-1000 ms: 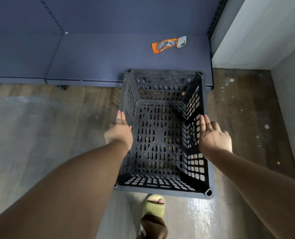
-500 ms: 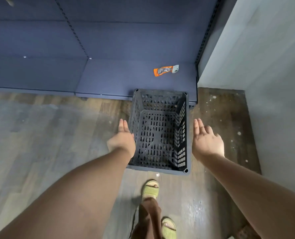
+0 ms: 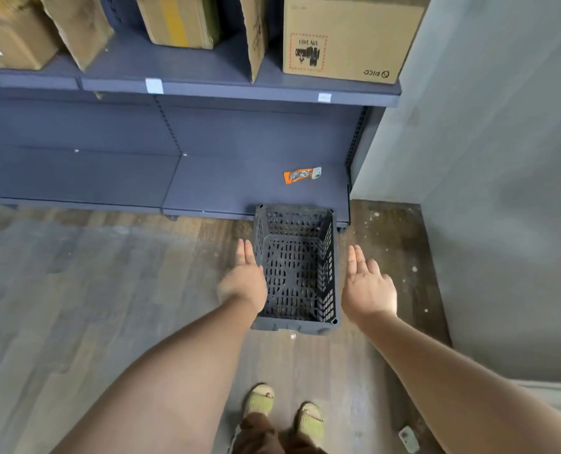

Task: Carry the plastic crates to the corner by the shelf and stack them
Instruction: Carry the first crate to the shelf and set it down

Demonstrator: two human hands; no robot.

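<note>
The dark plastic crate (image 3: 297,273) sits on the floor (image 3: 108,290), its far end against the bottom shelf's (image 3: 240,188) front edge, near the corner by the wall (image 3: 502,191). My left hand (image 3: 243,283) and right hand (image 3: 367,290) hover on either side, fingers straight, gripping nothing. I judge this crate placed; next I must fetch another, which isn't in view, to stack.
</note>
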